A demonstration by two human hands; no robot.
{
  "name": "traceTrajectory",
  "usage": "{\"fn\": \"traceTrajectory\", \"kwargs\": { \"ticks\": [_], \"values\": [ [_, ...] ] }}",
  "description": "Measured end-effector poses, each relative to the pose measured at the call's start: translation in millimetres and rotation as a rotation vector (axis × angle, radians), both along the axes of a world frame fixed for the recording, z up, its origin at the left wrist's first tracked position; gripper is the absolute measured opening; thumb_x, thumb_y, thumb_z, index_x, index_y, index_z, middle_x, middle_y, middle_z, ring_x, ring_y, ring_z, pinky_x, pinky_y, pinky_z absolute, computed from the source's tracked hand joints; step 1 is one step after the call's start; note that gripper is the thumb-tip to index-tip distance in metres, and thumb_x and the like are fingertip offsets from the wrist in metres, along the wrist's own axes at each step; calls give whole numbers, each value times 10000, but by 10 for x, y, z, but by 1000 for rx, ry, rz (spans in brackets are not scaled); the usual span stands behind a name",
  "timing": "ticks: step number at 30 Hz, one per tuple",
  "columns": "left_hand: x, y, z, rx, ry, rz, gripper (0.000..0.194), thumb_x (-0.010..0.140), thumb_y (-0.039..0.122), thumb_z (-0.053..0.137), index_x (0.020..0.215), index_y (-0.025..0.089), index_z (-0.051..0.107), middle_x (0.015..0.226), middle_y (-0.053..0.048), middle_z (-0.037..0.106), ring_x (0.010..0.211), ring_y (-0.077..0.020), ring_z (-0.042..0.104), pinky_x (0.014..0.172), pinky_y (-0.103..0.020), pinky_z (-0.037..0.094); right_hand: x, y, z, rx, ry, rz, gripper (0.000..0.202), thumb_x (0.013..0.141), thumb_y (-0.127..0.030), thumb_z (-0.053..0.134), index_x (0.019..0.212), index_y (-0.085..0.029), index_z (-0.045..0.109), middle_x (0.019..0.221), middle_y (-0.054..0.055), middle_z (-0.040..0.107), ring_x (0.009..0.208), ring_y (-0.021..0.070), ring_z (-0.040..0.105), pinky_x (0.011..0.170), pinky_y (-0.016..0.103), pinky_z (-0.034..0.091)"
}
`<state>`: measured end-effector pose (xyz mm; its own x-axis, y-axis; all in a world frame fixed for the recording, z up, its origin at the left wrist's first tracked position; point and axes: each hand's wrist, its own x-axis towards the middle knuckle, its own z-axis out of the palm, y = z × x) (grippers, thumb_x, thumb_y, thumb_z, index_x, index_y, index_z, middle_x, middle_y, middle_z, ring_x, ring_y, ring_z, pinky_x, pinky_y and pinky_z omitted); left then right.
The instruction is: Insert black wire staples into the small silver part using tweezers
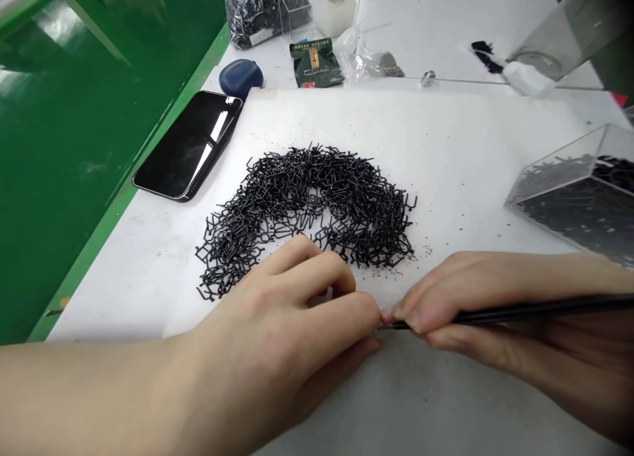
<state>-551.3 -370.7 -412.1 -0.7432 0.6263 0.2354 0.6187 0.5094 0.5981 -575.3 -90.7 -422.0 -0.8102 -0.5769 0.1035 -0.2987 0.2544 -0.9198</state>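
Observation:
A curved pile of small bent black wire-like pieces (317, 172) lies on the white work surface (446, 145). My left hand (292, 324) is at the near edge of the pile. Its thumb and index finger are pinched together, and whatever sits between them is too small and hidden to name. My right hand (475, 297) is closed around a slim black rod-like tool (535, 308). The tool's narrow tip reaches left to my left fingertips, where both hands nearly meet. Whether the tip grips a piece is hidden.
A phone (188, 145) and a blue case (241, 78) lie at the left. Behind are a bag of black pieces (252, 13), a green packet (316, 63) and a small plastic bag (369, 59). A clear box of black pieces (579, 198) stands right, below a clear cylinder (559, 36).

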Motion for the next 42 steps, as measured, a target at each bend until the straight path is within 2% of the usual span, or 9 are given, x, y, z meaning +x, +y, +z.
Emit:
{"fn": "traceTrajectory", "kwargs": {
  "ticks": [3, 12, 17, 26, 30, 32, 35, 38, 42],
  "values": [
    [-3, 2, -3, -6, -8, 3, 175, 1163, 128, 712, 1041, 158, 834, 982, -13, 737, 953, -179, 610, 930, -302, 544, -31, -32, 49, -12, -72, 26, 76, 1013, -329, 906, 1049, -395, 911, 948, -40, 910, 781, 181, 855, 716, 241, 702],
    [17, -19, -5, 3, -18, -12, 174, 1163, 149, 719, 1029, 151, 831, 991, -22, 735, 964, -186, 608, 937, -308, 549, -29, -35, 13, -23, -51, -15, 115, 1023, -326, 911, 1058, -434, 922, 959, -59, 909, 804, 196, 850, 704, 260, 708],
    [-7, -1, -12, 3, 3, -17, 175, 1171, 144, 700, 1061, 153, 836, 1013, -26, 753, 976, -192, 616, 954, -317, 551, -5, -16, -33, -13, -1, -65, 32, 1059, -464, 886, 1075, -458, 912, 933, -69, 904, 772, 189, 839, 680, 247, 704],
    [4, -11, -6, -7, -8, -10, 192, 1178, 164, 701, 1039, 154, 833, 979, -18, 741, 959, -186, 616, 936, -320, 553, 8, 35, -93, 26, 3, -109, 146, 1031, -498, 909, 990, -359, 924, 894, 14, 895, 754, 233, 855, 635, 291, 713],
    [20, -5, 15, -12, -8, 14, 178, 1171, 149, 707, 1060, 156, 846, 1011, -28, 753, 978, -188, 620, 965, -311, 558, 13, 64, -123, -1, 16, -63, 64, 1040, -456, 910, 1071, -400, 916, 936, -17, 907, 796, 216, 862, 665, 279, 705],
    [14, -4, 11, -18, -6, 17, 172, 1168, 139, 708, 1077, 160, 852, 1031, -31, 761, 985, -188, 619, 976, -307, 559, 27, 67, -138, 12, 40, -90, 82, 1055, -497, 888, 1057, -418, 911, 929, -34, 905, 794, 200, 859, 650, 264, 689],
    [0, -4, -13, -4, 11, -11, 169, 1167, 150, 713, 1060, 165, 842, 1009, -25, 756, 969, -187, 616, 961, -312, 562, 55, 64, -138, 40, 62, -111, 146, 1065, -526, 866, 1034, -393, 917, 932, -9, 905, 806, 219, 864, 640, 290, 693],
    [-3, -3, -23, -9, 2, 2, 184, 1170, 156, 711, 1024, 175, 822, 983, -18, 745, 951, -187, 614, 936, -315, 570, 46, 71, -89, 28, 37, -93, 92, 1057, -485, 884, 1047, -399, 914, 924, -10, 899, 772, 229, 849, 623, 311, 689],
    [9, -9, 3, -24, -4, 5, 177, 1168, 173, 713, 1016, 166, 804, 995, -28, 743, 945, -196, 611, 928, -328, 573, -80, 172, -31, 49, 1, -224, 56, 1030, -393, 892, 1053, -442, 908, 907, -12, 876, 855, 292, 850, 732, 408, 700]
  ]
}}
